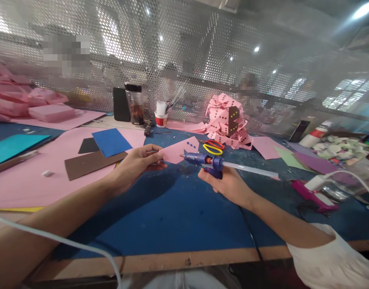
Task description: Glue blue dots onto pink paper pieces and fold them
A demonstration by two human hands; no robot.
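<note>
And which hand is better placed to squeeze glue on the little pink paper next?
Probably the right hand: it's wrapped around the blue glue gun, whose nozzle is up by the little pink paper. The left hand is busy pinching that paper's edge.

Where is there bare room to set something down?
Widest: the blue tabletop from the left hand and right hand to the wooden edge, left of the black cord. A smaller patch between the magenta tool and white sleeve also looks bare. Crowded: left, with paper sheets; far right, with scraps; just past the glue gun, with scissors.
</note>
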